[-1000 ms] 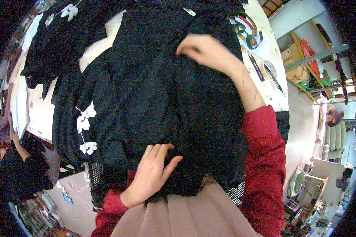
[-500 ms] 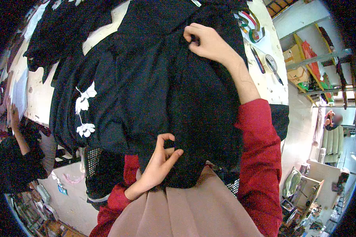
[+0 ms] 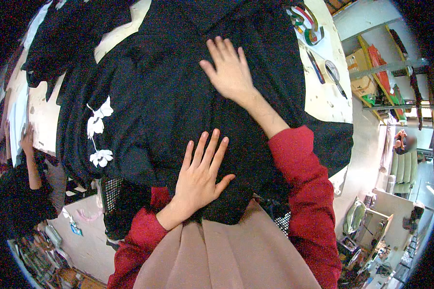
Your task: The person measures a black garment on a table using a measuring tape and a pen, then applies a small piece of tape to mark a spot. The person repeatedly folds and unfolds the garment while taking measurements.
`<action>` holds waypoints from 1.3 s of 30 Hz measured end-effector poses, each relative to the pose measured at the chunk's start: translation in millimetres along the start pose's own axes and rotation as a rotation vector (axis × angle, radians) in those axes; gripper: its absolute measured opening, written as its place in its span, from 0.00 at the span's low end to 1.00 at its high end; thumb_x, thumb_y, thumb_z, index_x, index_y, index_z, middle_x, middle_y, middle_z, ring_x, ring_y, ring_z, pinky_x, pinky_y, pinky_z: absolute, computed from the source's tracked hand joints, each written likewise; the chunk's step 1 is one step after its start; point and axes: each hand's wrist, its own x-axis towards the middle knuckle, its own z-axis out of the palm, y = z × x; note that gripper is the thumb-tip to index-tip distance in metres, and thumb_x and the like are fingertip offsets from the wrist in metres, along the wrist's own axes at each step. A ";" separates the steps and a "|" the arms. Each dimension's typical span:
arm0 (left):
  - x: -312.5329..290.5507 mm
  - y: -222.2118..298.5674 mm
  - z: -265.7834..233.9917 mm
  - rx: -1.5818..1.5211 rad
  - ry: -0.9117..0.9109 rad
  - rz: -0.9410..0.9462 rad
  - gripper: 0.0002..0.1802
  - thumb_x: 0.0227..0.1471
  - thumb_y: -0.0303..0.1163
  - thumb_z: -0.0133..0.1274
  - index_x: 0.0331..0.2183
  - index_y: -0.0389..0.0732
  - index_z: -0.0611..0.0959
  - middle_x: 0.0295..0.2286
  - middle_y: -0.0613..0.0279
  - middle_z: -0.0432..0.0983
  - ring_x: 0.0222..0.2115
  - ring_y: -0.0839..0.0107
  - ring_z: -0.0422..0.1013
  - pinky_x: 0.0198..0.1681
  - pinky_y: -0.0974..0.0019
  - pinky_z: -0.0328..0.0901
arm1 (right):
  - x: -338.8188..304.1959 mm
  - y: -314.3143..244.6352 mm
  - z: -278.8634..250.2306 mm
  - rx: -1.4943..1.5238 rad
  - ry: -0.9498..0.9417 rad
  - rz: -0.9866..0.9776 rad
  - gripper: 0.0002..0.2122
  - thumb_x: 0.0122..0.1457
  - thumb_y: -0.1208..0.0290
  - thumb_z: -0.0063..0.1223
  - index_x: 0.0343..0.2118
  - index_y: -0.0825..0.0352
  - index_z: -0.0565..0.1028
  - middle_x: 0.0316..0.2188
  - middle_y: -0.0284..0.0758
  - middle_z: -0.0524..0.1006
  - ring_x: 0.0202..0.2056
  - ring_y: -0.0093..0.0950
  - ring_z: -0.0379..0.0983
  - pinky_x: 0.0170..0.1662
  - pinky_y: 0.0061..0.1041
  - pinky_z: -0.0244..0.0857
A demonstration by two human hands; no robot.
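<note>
A large black garment (image 3: pixel 149 96) is spread over the table in front of me, its near edge hanging down to my lap. White flower shapes (image 3: pixel 100 126) decorate its left part. My left hand (image 3: pixel 201 176) lies flat on the near part of the cloth, fingers stretched out and holding nothing. Farther up, my right hand (image 3: pixel 230 72) rests palm down on the same cloth with its fingers spread. Both hands are open, and folds show in the fabric around them.
On the pale table (image 3: pixel 323 106) at the right lie a coiled tape measure (image 3: pixel 309 26), a pen (image 3: pixel 315 66) and scissors (image 3: pixel 336 79). More black cloth (image 3: pixel 77 38) covers the far left. At the left edge a co-worker's hand (image 3: pixel 27 140) touches pale sheets. A shelf (image 3: pixel 390 72) stands right.
My hands have gone from curled, pinching fingers to flat, outstretched ones on the cloth. My right hand has moved left and nearer; my left has moved slightly farther up. The right side of the cloth has shifted.
</note>
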 end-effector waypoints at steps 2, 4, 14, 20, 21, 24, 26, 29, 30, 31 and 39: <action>11.1 -12.7 -0.9 0.034 -0.024 0.066 0.41 0.54 0.51 0.50 0.63 0.42 0.59 0.64 0.52 0.48 0.65 0.53 0.46 0.65 0.47 0.43 | 3.6 23.2 0.2 -0.020 -0.053 0.072 0.30 0.65 0.47 0.33 0.64 0.61 0.57 0.65 0.40 0.56 0.67 0.38 0.48 0.66 0.47 0.41; 22.6 -23.1 -1.8 0.039 -0.029 0.133 0.41 0.55 0.51 0.49 0.63 0.42 0.59 0.64 0.52 0.48 0.64 0.53 0.46 0.65 0.48 0.42 | 9.4 41.3 6.8 -0.025 -0.001 0.047 0.30 0.64 0.46 0.35 0.63 0.63 0.59 0.64 0.41 0.58 0.66 0.38 0.50 0.66 0.48 0.42; -16.4 -58.6 -55.5 -0.397 0.245 -0.058 0.20 0.52 0.19 0.50 0.49 0.37 0.75 0.48 0.49 0.71 0.48 0.53 0.68 0.51 0.58 0.64 | -76.5 -35.0 -119.5 0.380 0.031 0.117 0.19 0.61 0.59 0.51 0.51 0.65 0.70 0.55 0.45 0.68 0.55 0.44 0.64 0.60 0.45 0.53; -45.1 -87.2 -39.2 0.104 0.292 -0.106 0.23 0.48 0.19 0.49 0.49 0.43 0.77 0.54 0.57 0.67 0.55 0.57 0.62 0.61 0.51 0.50 | -171.2 -83.4 -129.6 0.249 -0.355 0.101 0.34 0.59 0.54 0.50 0.64 0.66 0.55 0.66 0.43 0.53 0.66 0.43 0.48 0.66 0.48 0.40; -49.9 -105.9 -39.4 0.178 0.183 -0.104 0.25 0.47 0.19 0.49 0.49 0.45 0.77 0.55 0.59 0.66 0.56 0.57 0.61 0.62 0.50 0.50 | -174.3 -79.1 -125.6 0.235 -0.376 0.080 0.34 0.59 0.53 0.50 0.64 0.66 0.55 0.66 0.43 0.53 0.66 0.43 0.48 0.66 0.48 0.40; -62.9 -139.9 -56.1 0.097 0.206 -0.047 0.25 0.39 0.17 0.45 0.42 0.45 0.80 0.52 0.58 0.69 0.55 0.56 0.63 0.60 0.50 0.52 | -181.2 -70.0 -128.5 0.197 -0.441 0.055 0.35 0.59 0.51 0.50 0.64 0.66 0.55 0.66 0.42 0.52 0.66 0.42 0.48 0.66 0.49 0.40; -58.2 -130.9 -72.3 0.142 0.189 0.007 0.25 0.36 0.19 0.47 0.41 0.43 0.80 0.50 0.54 0.71 0.52 0.53 0.66 0.58 0.50 0.56 | -181.8 -68.0 -129.8 0.226 -0.406 0.043 0.35 0.58 0.50 0.52 0.63 0.65 0.58 0.64 0.43 0.56 0.65 0.42 0.50 0.65 0.47 0.42; -50.2 -79.1 -76.3 0.048 0.216 -0.018 0.23 0.36 0.26 0.54 0.41 0.42 0.79 0.49 0.52 0.71 0.51 0.52 0.66 0.56 0.50 0.58 | -183.3 -69.9 -138.1 0.310 -0.271 0.107 0.32 0.55 0.49 0.55 0.59 0.64 0.63 0.59 0.42 0.62 0.61 0.42 0.56 0.62 0.45 0.48; -51.1 -65.3 -72.9 -0.060 0.109 0.111 0.25 0.35 0.30 0.57 0.42 0.42 0.78 0.50 0.51 0.70 0.51 0.52 0.66 0.57 0.51 0.58 | -183.3 -73.7 -144.3 0.355 -0.213 0.139 0.32 0.54 0.49 0.55 0.57 0.64 0.65 0.57 0.42 0.64 0.59 0.43 0.59 0.60 0.44 0.50; -51.7 -52.2 -68.8 -0.170 -0.003 0.240 0.28 0.34 0.34 0.61 0.43 0.42 0.77 0.51 0.51 0.69 0.52 0.52 0.65 0.57 0.51 0.57 | -183.0 -78.4 -153.6 0.436 -0.243 0.138 0.29 0.51 0.49 0.59 0.52 0.63 0.69 0.50 0.40 0.68 0.52 0.41 0.63 0.55 0.42 0.55; -43.5 -29.5 -38.2 -0.011 -0.270 0.275 0.43 0.39 0.33 0.60 0.59 0.44 0.66 0.59 0.55 0.59 0.58 0.59 0.59 0.60 0.54 0.54 | -211.8 -90.5 -165.6 0.504 -0.493 0.111 0.32 0.45 0.69 0.63 0.57 0.64 0.66 0.55 0.43 0.66 0.55 0.43 0.63 0.56 0.42 0.59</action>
